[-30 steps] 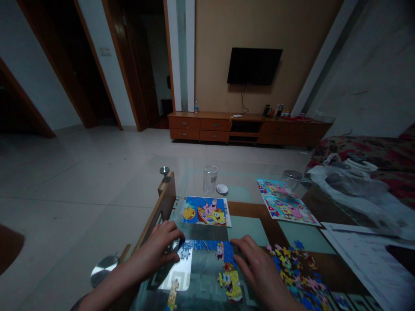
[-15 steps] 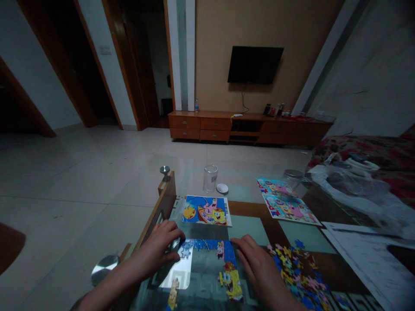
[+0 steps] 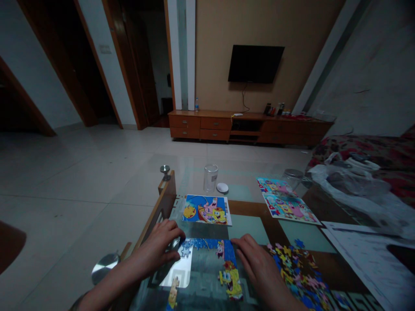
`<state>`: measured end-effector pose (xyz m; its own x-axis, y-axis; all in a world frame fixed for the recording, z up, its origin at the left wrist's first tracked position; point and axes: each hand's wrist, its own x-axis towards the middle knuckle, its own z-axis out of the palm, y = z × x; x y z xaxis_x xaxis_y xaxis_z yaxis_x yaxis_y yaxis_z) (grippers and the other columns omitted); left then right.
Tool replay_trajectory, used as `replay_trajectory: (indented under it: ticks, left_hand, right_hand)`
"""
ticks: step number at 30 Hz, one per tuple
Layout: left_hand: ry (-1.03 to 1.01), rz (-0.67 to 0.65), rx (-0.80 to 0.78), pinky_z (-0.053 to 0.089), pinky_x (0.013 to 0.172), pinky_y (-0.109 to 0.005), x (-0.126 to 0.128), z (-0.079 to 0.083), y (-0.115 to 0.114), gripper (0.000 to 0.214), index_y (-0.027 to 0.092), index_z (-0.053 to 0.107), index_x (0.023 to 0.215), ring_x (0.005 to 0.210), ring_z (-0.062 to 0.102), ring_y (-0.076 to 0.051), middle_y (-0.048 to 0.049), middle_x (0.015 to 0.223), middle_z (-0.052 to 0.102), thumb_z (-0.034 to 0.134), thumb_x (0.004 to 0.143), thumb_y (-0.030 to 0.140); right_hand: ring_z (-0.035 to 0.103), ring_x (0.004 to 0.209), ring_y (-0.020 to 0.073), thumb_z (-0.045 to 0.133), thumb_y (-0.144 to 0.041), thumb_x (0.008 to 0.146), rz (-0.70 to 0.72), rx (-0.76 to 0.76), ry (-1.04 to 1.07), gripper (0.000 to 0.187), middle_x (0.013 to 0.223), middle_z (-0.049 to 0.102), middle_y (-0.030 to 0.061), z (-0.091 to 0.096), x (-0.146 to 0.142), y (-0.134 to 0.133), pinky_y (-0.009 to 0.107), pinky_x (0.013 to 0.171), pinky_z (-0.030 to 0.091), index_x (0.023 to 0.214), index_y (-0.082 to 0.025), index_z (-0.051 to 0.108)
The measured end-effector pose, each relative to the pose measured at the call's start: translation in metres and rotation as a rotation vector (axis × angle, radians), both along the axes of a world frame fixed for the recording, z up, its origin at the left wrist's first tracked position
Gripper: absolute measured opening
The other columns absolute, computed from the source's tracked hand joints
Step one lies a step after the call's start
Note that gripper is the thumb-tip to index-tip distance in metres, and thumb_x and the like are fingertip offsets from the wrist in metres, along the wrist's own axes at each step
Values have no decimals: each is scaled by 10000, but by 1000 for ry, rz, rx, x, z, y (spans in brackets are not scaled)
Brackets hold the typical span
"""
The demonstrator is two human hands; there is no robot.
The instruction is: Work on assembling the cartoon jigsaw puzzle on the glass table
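Observation:
A partly joined jigsaw puzzle [image 3: 202,244] lies on the glass tabletop, with a blue strip along its far edge and a yellow cartoon figure down its right side. My left hand [image 3: 165,242] is at the far left corner, its thumb and fingers apart and its fingertips against the edge. At the far right corner rests my right hand [image 3: 257,261], fingers stretched along the puzzle's side. A separate joined strip of pieces [image 3: 173,293] lies at the near left. Loose puzzle pieces [image 3: 301,272] are heaped right of my right hand. Beyond the puzzle lies a picture card [image 3: 206,210].
A glass jar [image 3: 210,178] stands behind the card, beside a white lid [image 3: 222,188]. Two more picture sheets [image 3: 290,207] lie to the right, with another lidded jar [image 3: 293,177]. Papers [image 3: 366,259] and a plastic bag [image 3: 359,190] occupy the right side. A wooden rail [image 3: 158,207] borders the left.

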<state>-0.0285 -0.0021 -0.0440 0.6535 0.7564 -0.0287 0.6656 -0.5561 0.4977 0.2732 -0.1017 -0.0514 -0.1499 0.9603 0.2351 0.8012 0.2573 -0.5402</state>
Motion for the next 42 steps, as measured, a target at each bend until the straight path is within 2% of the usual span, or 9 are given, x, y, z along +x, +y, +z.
replay_trajectory:
  ticks: [17,34,42]
  left_hand:
    - [4,-7,15,348,844,-443,-1,-5,1,332,290,591,1034,1000,448,-269,-41,1057,541,710,726,326]
    - [11,4,-18,331,873,-448,1,4,-1,362,295,589,1039,1031,449,-278,-29,1075,540,724,707,242]
    - [18,-15,-13,338,874,-450,0,0,1,353,280,587,1039,1029,453,-278,-33,1066,536,741,722,264]
  right_hand:
    - [650,805,242,338,-168,944,-1,-9,-9,310,933,606,89,-1,-1,0,396,699,525,1094,-229,601]
    - [646,818,239,352,-164,943,2,-15,-9,296,944,608,87,2,-1,-1,380,708,523,1096,-243,592]
    - [639,824,248,332,-150,943,1,-28,-10,315,952,598,101,0,-1,0,408,719,525,1110,-214,592]
